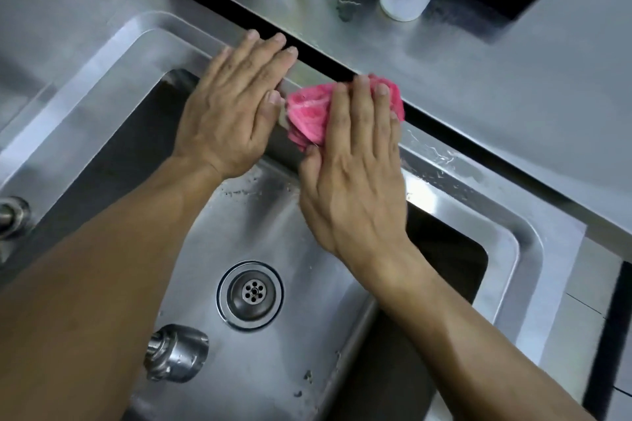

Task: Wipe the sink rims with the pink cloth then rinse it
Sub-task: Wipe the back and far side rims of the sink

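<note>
Left hand: flat on far sink rim, fingers straight, grip empty. Pink cloth: bunched in folds, pink with paler stripes, pressed on same rim just beside. Right hand: straight fingers atop cloth, thumb at its near edge, grip not closed. Judged mid-wipe: water beads on rim farther right, rinse not yet begun.

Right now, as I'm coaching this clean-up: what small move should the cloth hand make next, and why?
Probably slide the pink cloth along the far sink rim toward the person's right. The right hand presses it flat there, water droplets lie on the rim just beyond it, and the left hand rests on the rim on the other side.
</note>
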